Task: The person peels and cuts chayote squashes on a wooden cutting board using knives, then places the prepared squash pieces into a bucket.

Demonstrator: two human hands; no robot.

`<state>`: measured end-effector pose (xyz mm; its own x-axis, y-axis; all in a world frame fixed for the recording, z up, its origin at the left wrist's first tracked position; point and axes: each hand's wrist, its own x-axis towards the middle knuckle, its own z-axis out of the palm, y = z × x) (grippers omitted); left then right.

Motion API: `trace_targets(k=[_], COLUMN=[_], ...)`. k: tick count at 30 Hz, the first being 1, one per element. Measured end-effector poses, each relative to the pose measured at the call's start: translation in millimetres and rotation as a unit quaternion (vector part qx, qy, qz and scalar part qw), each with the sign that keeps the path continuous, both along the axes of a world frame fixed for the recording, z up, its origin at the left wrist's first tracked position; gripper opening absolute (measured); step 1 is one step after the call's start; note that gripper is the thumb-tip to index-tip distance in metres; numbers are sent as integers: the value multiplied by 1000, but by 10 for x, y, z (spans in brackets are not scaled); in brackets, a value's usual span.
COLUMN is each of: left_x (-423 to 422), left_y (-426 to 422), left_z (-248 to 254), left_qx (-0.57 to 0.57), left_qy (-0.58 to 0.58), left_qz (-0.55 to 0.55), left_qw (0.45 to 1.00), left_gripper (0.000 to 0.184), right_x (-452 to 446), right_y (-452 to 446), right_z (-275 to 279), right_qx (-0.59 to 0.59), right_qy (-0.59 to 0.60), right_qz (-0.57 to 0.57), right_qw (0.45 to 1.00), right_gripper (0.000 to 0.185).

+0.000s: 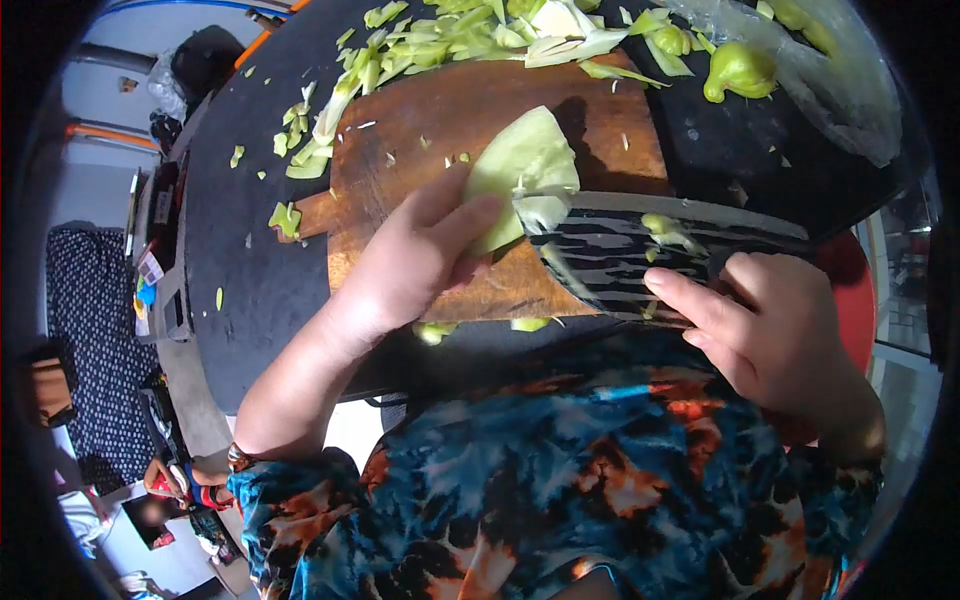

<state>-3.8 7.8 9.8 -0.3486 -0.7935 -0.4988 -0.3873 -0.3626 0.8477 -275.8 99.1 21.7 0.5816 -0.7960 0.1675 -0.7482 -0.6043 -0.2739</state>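
No text, brand or number can be read. The knife blade (610, 255) right of centre bears streaks without legible letters; any print on the colourful item (150, 268) at left is too small to tell.

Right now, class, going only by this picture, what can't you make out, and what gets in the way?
All in the head view:
1. The handle of the knife: mostly hidden by the right hand.
2. How far the left hand reaches behind the green piece: hidden by the piece itself.
3. Part of the cutting board: covered by the knife.
4. The far side of the chopped heap: cut off by the top edge.
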Motion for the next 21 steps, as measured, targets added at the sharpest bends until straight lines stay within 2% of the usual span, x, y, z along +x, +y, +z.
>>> trace_targets(k=[10, 14, 15, 17, 21], left_x=[-5, -31, -29, 0, 2], left_y=[78, 107, 126, 157, 153], left_z=[-104, -49, -61, -98, -48], left_qx=[-57, -105, -115, -137, -89], left_qy=[-9, -58, -58, -61, -54], left_qz=[5, -21, -33, -55, -32], left_qw=[998, 993, 991, 987, 994], left_gripper=[42, 43, 44, 46, 40], right_x=[82, 129, 78, -154, -264], right_y=[144, 115, 68, -169, -249], right_z=[-29, -61, -125, -351, -237], right_qx=[-15, -32, -31, -94, -132], right_qy=[35, 79, 93, 83, -28], right_qz=[-9, -72, -136, -237, -232], right_qw=[999, 994, 986, 963, 963], right_gripper=[49, 47, 44, 39, 37])
